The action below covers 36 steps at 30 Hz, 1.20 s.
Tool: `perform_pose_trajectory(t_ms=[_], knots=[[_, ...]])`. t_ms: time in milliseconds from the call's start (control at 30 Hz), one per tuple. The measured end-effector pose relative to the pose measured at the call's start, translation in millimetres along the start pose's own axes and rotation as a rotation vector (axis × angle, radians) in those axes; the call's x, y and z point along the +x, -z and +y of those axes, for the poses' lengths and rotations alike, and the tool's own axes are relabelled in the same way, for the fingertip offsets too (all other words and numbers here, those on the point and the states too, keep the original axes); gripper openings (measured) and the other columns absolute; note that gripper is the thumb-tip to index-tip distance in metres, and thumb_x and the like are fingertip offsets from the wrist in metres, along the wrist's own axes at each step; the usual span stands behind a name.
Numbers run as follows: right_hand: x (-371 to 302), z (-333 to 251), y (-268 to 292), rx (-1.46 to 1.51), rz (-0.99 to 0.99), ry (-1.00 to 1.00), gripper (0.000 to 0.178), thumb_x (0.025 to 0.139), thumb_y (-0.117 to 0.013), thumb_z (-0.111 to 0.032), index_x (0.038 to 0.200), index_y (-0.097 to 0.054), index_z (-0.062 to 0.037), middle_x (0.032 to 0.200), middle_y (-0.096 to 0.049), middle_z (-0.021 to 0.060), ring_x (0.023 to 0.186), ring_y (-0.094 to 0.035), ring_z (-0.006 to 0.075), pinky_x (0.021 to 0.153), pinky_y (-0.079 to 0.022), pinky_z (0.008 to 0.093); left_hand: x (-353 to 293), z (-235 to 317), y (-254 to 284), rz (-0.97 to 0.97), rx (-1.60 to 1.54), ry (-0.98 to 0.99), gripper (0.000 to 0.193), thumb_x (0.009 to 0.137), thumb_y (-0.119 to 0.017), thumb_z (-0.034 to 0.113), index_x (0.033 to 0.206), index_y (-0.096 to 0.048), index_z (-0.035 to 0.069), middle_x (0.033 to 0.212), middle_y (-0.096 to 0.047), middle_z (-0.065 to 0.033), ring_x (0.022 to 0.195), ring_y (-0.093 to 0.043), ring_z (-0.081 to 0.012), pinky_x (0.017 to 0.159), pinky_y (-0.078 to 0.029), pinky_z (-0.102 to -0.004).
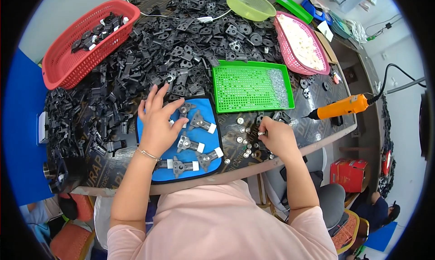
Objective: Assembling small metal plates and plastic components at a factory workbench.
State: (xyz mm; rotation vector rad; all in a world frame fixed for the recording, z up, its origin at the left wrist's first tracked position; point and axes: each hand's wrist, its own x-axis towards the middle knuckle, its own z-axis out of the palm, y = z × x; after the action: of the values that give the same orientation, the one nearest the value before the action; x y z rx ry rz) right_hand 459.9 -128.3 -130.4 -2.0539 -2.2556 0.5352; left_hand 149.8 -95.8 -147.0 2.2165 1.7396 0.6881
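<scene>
My left hand (161,117) is over the blue mat (206,106), its fingers spread. By its thumb and forefinger lies a black plastic part with a round metal piece (185,109); whether they touch it I cannot make out. Several similar black parts with white ends, such as this black part (184,166), lie on the mat. My right hand (277,137) pinches a small round metal piece (261,133) between thumb and forefinger, right of the mat. Around it on the table are several loose round metal pieces (239,140).
A heap of black plastic parts (181,38) covers the back and left of the table. Beyond my hands is a green tray (217,90) with small silvery pieces. An orange electric screwdriver (342,106) is at right. Red (59,76), pink (312,70) and yellow baskets (251,6) stand behind.
</scene>
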Motion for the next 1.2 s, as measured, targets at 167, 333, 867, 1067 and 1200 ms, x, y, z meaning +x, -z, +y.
perform_pose_trajectory(t_ms=[167, 333, 867, 1067, 1200], knots=[[-3.8, 10.9, -9.3, 0.087, 0.062, -0.001, 0.025, 0.070, -0.072, -0.009, 0.085, -0.052, -0.0066, 0.071, -0.062, 0.0123, 0.072, -0.061, 0.0356, 0.063, -0.046, 0.0438, -12.1, 2.2, 12.8, 0.060, -0.001, 0.005, 0.042, 0.067, -0.078, 0.017, 0.108, -0.067, 0.016, 0.141, -0.042, -0.0086, 0.136, -0.029, -0.0313, 0.108, -0.018, -0.0490], [-4.8, -2.0, -14.4, 0.394, 0.142, 0.114, 0.028, 0.072, -0.074, -0.004, 0.083, -0.048, -0.0039, 0.072, -0.063, 0.0077, 0.053, -0.052, 0.0155, 0.050, -0.043, 0.0285, -28.4, 22.0, 16.9, 0.133, -0.252, -0.171, 0.035, 0.068, -0.075, 0.008, 0.102, -0.066, 0.011, 0.125, -0.055, -0.0111, 0.121, -0.047, -0.0320, 0.099, -0.038, -0.0403], [11.6, -108.7, -25.4, 0.684, 0.320, 0.729, 0.016, 0.077, -0.071, 0.001, 0.091, -0.064, -0.0025, 0.079, -0.068, 0.0061, 0.062, -0.063, 0.0099, 0.053, -0.048, 0.0216, -61.6, 27.7, 5.9, -0.232, -1.811, 0.625, 0.008, 0.089, -0.060, 0.003, 0.097, -0.059, 0.001, 0.099, -0.065, -0.0116, 0.089, -0.065, -0.0198, 0.082, -0.055, -0.0319], [43.2, -125.7, -46.8, 0.541, 0.245, 0.562, 0.022, 0.073, -0.073, -0.003, 0.090, -0.060, -0.0057, 0.078, -0.067, 0.0035, 0.052, -0.055, 0.0103, 0.050, -0.046, 0.0243, -82.4, -15.9, 29.3, 0.081, -1.695, 0.609, 0.005, 0.088, -0.060, 0.003, 0.092, -0.058, 0.003, 0.097, -0.066, -0.0144, 0.084, -0.065, -0.0214, 0.080, -0.053, -0.0345], [61.5, -153.6, -59.9, 0.375, 0.334, 0.788, 0.019, 0.070, -0.071, -0.006, 0.083, -0.057, -0.0094, 0.074, -0.065, 0.0033, 0.059, -0.060, 0.0195, 0.053, -0.049, 0.0300, -95.2, -34.6, 41.5, 0.195, -1.661, 0.669, 0.006, 0.087, -0.062, 0.007, 0.087, -0.057, 0.004, 0.094, -0.065, -0.0131, 0.082, -0.064, -0.0204, 0.078, -0.052, -0.0334]])
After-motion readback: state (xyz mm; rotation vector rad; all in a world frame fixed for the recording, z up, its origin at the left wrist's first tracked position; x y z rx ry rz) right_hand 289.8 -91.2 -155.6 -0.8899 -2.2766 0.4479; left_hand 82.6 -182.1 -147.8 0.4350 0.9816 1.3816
